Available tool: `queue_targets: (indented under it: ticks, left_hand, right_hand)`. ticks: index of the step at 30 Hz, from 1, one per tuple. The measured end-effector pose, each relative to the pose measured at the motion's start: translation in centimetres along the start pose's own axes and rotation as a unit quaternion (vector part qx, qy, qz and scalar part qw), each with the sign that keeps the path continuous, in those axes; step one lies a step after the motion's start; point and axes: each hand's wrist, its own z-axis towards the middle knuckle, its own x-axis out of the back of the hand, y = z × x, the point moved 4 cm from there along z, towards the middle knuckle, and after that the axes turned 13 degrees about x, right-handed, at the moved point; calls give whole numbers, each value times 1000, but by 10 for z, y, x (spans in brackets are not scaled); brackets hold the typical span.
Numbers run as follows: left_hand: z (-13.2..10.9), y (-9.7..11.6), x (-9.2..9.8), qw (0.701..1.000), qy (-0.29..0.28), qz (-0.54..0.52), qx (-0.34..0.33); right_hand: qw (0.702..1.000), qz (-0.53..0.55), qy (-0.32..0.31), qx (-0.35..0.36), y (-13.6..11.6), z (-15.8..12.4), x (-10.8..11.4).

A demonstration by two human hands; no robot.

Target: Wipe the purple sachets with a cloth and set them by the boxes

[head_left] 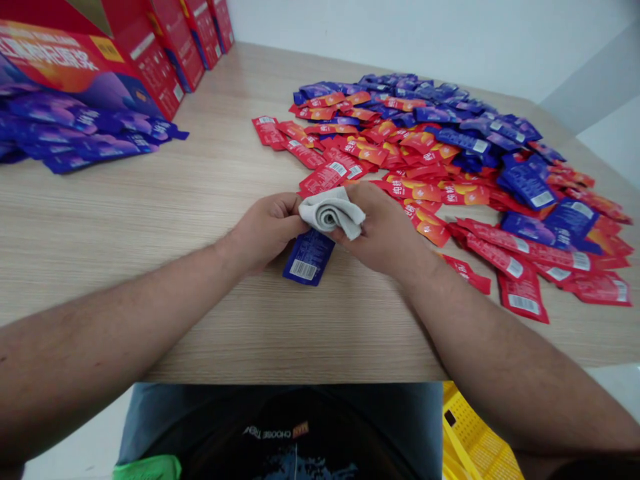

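Note:
A blue sachet (309, 259) with a white barcode label hangs below my two hands, its upper part hidden by them and a cloth. My left hand (267, 230) is closed at the sachet's upper left, thumb and fingers pinched together. A rolled grey-white cloth (331, 212) is gripped in my right hand (383, 230), whose fingers curl round its right side. The cloth's left edge touches my left fingertips. Just beyond my hands lies a red sachet (325, 177) with a barcode.
A large heap of red and blue sachets (415, 143) spreads over the right of the table (200, 220). Blue sachets (80, 130) lie at the left before red boxes (150, 67). Below the table's front edge at right is a yellow basket (477, 433).

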Motion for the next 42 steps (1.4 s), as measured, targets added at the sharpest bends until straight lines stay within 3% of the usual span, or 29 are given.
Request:
queue_targets:
  ticks: [6, 13, 18, 20, 23, 28, 33, 35, 39, 42]
  left_hand:
    - [-2, 3, -2, 998, 21, -56, 20]
    - [-3, 8, -2, 990, 63, -118, 49]
    - [-4, 9, 1, 991, 100, -85, 25]
    - [-3, 9, 2, 991, 108, -76, 10]
    - [-3, 10, 2, 991, 109, -75, -5]
    - [-4, 11, 4, 991, 126, -44, -6]
    - [-3, 10, 3, 990, 115, -80, -17]
    - [-3, 9, 3, 989, 122, -78, -6]
    - [-3, 9, 4, 987, 113, -110, -1]
    - [-2, 12, 5, 985, 100, -142, -3]
  right_hand:
    - [999, 1, 7, -34, 1, -1, -1]
    - [998, 31, -23, 58, -20, -2, -5]
    - [981, 43, -159, 102, -37, -7, -20]
    - [986, 22, -145, 82, -36, -8, -19]
    - [997, -18, -65, 30, -30, -7, -13]
    - [989, 14, -124, 76, -35, -8, -19]
    - [998, -34, -47, 20, -28, -7, -13]
    - [996, -20, -73, 41, -33, -6, -19]
    - [977, 27, -186, 105, -45, -9, -31]
    - [981, 26, -161, 101, -37, -8, -24]
